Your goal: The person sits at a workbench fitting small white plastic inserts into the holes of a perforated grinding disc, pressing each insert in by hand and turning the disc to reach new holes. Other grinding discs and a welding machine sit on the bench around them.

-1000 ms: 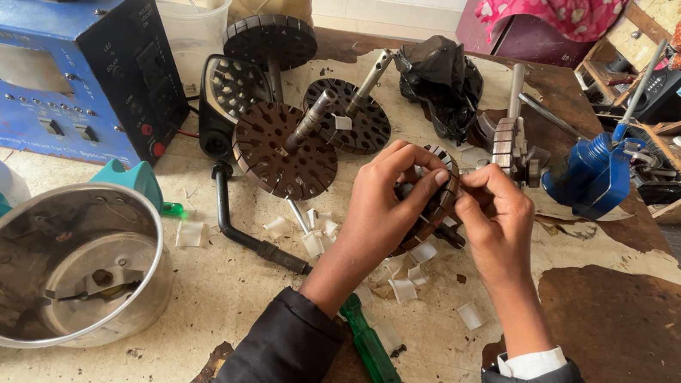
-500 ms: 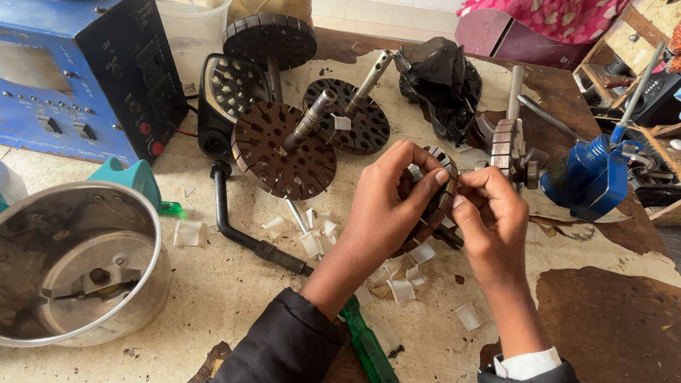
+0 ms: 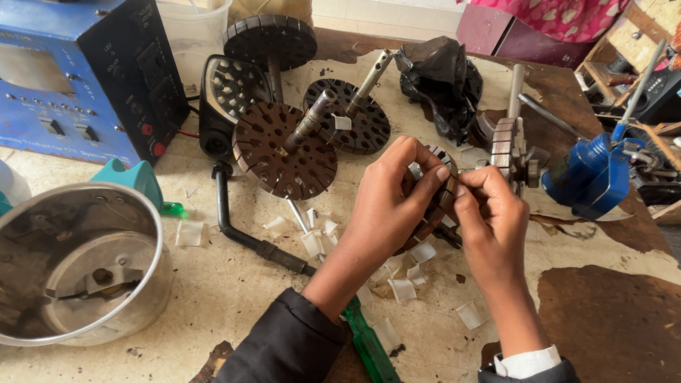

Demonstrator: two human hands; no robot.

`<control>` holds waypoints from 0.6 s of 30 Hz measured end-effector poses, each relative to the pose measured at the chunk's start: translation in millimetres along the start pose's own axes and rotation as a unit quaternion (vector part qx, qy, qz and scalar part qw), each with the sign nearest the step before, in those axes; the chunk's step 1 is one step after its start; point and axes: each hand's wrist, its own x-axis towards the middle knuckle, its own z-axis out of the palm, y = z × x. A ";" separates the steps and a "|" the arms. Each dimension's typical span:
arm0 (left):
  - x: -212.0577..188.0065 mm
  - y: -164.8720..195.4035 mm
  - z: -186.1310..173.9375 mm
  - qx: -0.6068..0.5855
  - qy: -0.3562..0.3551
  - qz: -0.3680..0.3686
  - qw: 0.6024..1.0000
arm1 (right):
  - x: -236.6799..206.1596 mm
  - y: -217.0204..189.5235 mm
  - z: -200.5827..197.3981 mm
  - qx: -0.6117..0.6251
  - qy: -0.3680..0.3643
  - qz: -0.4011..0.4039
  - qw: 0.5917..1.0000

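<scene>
A slotted rotor core (image 3: 435, 207), dark and rust-brown, is held above the middle of the worn workbench (image 3: 600, 336). It is grasped from the left by the left hand (image 3: 392, 198), whose fingers are curled over its rim, and pinched at its right edge by the fingertips of the right hand (image 3: 489, 214). Compared with the views of half a second and one second before, the core and both hands are found in nearly the same place; only a slight shift of the fingertips at the rim is seen, so the fine work on the slots is judged to be continuing rather than finished. Small whitish slips of insulation (image 3: 398, 289) lie scattered on the bench just beneath the hands. A green-handled screwdriver (image 3: 371, 349) lies near the left forearm. Further left stand a similar rotor on its shaft (image 3: 285, 152), a steel mixer jar (image 3: 67, 270) and a blue metal power unit (image 3: 45, 60).
</scene>
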 end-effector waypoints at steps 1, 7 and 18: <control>-0.1 0.1 0.7 -0.003 0.000 -0.002 1.000 | -1.1 -0.3 0.6 0.009 0.001 0.001 1.000; -0.6 -1.8 3.6 0.012 0.009 0.000 1.000 | -2.8 1.8 1.4 0.077 -0.009 0.002 0.997; 3.8 2.0 -23.1 0.034 -0.070 0.072 0.994 | -3.8 -2.7 1.7 0.013 -0.003 0.006 1.000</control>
